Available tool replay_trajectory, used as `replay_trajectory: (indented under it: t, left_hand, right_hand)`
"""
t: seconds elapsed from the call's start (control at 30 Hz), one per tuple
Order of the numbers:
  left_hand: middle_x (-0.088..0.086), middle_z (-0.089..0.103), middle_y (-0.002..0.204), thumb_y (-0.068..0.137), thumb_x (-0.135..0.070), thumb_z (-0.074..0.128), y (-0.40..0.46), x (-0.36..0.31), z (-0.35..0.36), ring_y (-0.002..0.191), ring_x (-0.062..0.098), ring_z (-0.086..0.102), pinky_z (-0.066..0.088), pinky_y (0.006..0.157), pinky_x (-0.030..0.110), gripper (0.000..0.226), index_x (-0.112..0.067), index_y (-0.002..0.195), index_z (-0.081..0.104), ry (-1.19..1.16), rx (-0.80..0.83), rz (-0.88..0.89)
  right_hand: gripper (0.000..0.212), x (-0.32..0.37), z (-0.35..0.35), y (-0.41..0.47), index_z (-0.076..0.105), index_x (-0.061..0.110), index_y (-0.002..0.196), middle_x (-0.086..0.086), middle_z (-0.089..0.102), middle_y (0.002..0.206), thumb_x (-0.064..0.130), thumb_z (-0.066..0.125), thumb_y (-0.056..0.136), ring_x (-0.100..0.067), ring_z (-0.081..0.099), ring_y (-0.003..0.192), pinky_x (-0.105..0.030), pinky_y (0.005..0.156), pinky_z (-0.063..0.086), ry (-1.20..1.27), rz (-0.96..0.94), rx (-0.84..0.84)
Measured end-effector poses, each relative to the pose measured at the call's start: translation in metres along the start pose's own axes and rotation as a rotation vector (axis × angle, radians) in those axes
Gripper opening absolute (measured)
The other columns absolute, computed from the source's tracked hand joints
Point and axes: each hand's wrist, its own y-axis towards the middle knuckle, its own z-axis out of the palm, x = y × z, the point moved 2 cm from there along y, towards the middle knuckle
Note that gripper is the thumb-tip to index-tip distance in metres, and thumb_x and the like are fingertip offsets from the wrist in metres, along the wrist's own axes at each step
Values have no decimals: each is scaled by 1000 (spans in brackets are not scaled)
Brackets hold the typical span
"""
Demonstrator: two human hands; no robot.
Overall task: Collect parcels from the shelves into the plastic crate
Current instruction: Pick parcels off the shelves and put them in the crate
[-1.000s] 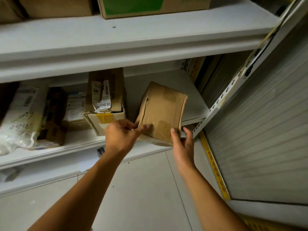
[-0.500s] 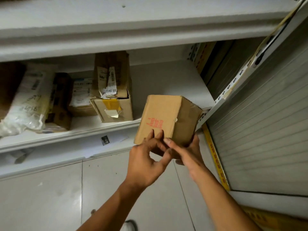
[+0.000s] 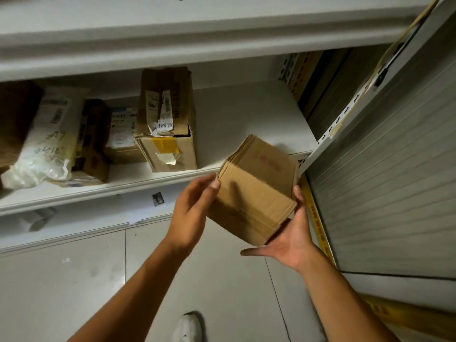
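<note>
Head view shows the small brown cardboard parcel [image 3: 256, 191] held tilted off the white metal shelf [image 3: 138, 183]. The right hand [image 3: 288, 239] cradles it from beneath, palm flat; the left hand [image 3: 191, 213] steadies its side with its thumb. Before the plastic crate, unseen, 2 firm grips should prevent slipping.

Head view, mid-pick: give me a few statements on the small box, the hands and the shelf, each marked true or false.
1. The small cardboard box is off the shelf, held between both hands. True.
2. The right hand supports the box from below, palm up. True.
3. The left hand hangs idle, away from the box. False: it touches the box's left side.
4. The plastic crate is in view. False: none shows.
5. The shelf holds no more parcels. False: a white plastic parcel and taped boxes are on it.
</note>
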Motion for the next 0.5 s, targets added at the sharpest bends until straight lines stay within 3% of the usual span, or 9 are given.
replay_trajectory:
  t: [0.1, 0.2, 0.23, 0.3, 0.4, 0.47, 0.5]
  left_hand:
    - [-17, 59, 133, 90, -44, 61, 0, 0, 3, 119, 2, 55, 47, 94, 26, 50, -37, 138, 55, 44, 118, -32]
    - [-10, 51, 132, 101, -24, 58, -3, -1, 8, 116, 7, 53, 51, 91, 28, 38, -39, 136, 55, 156, 130, -29]
    - [-10, 48, 127, 100, -24, 58, -4, -3, 10, 114, 6, 51, 50, 89, 25, 39, -42, 134, 54, 167, 137, -29]
    - [-9, 43, 121, 92, -42, 57, -3, -6, 11, 116, 6, 46, 44, 94, 26, 42, -49, 133, 53, 198, 160, -52]
    - [-4, 38, 126, 72, -65, 53, -1, -6, 9, 124, 13, 39, 31, 107, 32, 64, -55, 135, 48, 178, 223, -96]
    - [-7, 31, 133, 73, -53, 59, -1, -6, 8, 127, 14, 33, 28, 107, 32, 64, -62, 133, 41, 164, 282, -120]
    - [-9, 28, 138, 74, -45, 61, 0, -6, 8, 130, 14, 30, 28, 108, 35, 68, -64, 134, 37, 190, 321, -113]
  right_hand:
    - [90, -8, -6, -3, 44, 43, 138, -15, 50, 135, 94, 47, 63, -47, 53, 121, -75, 85, 50, -56, -64, -44]
    - [90, -16, -17, -6, 45, 31, 136, -19, 63, 122, 85, 51, 63, -40, 72, 99, -55, 81, 61, -260, -143, -145]
    - [87, -17, -19, -7, 49, 27, 131, -18, 68, 115, 82, 55, 63, -35, 75, 92, -51, 80, 62, -320, -176, -173]
    - [79, -19, -24, -8, 59, 20, 118, -13, 70, 92, 76, 61, 61, -26, 74, 78, -44, 76, 62, -360, -256, -224]
    - [75, -25, -33, -8, 68, 12, 87, -2, 49, 58, 80, 71, 56, -14, 57, 60, -42, 78, 59, -325, -339, -270]
    - [76, -30, -37, -7, 59, 20, 60, 5, 46, 53, 92, 73, 38, -9, 56, 59, -43, 87, 56, -325, -376, -299]
    - [80, -33, -37, -8, 59, 20, 60, 9, 52, 56, 94, 72, 32, -8, 61, 68, -42, 94, 54, -332, -396, -311]
